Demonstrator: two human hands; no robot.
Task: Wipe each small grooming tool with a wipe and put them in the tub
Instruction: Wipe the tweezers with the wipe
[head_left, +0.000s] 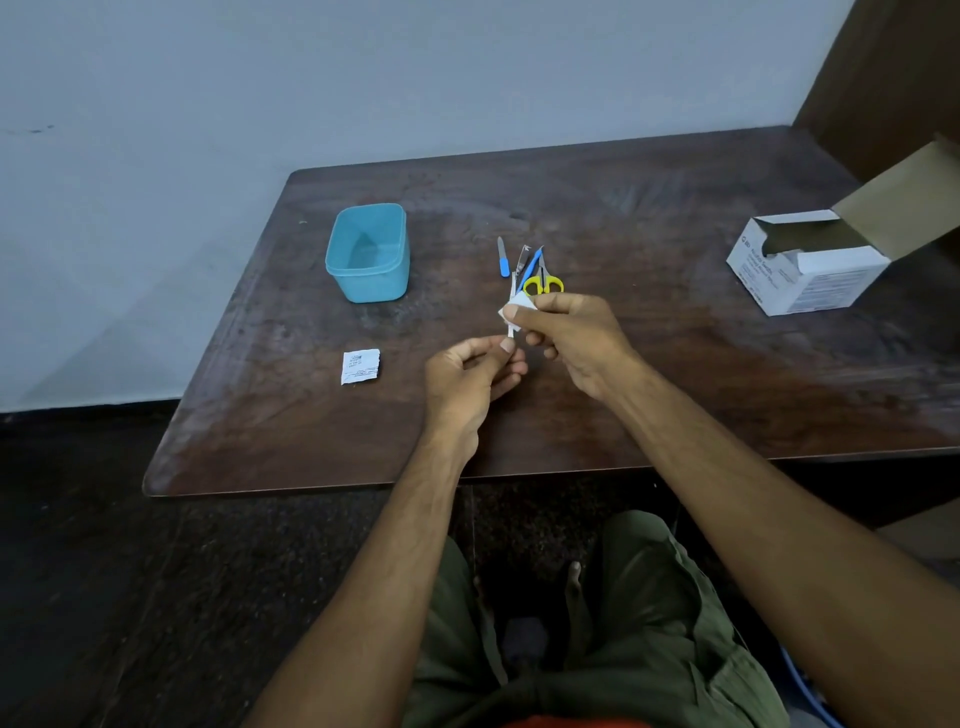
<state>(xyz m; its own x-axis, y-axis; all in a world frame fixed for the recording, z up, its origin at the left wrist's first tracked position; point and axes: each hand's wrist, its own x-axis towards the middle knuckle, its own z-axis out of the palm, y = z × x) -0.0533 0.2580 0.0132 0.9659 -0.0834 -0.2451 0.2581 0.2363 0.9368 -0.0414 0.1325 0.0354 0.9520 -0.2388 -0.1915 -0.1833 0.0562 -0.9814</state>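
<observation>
Nearest the viewer, the left hand (475, 371) pinches the lower end of a slim metal tool (511, 317) between thumb and curled fingers, apparently to steady it while it is cleaned; what kind of tool it is cannot be told. Just beyond, the right hand (569, 332) pinches a small white wipe (514, 307) around the tool's upper part, thumb on top, a grip that suits drawing the wipe along the shaft. To the left of the hands, a torn white sachet (361, 367) lies flat on the table (675, 364), probably the wipe's wrapper set aside. Directly behind the hands, the remaining tools lie in a loose cluster within easy reach: yellow-handled scissors (543, 283), a blue-handled pick (531, 270), a nail clipper (521, 259) and a blue-tipped file (503, 258). Farther left stands the blue tub (368, 254), open-topped; nothing shows inside it, so the wiping looks to be at an early stage. At the far right edge, an open white carton (810, 265) rests with its flap raised, presumably the source of the wipes.
</observation>
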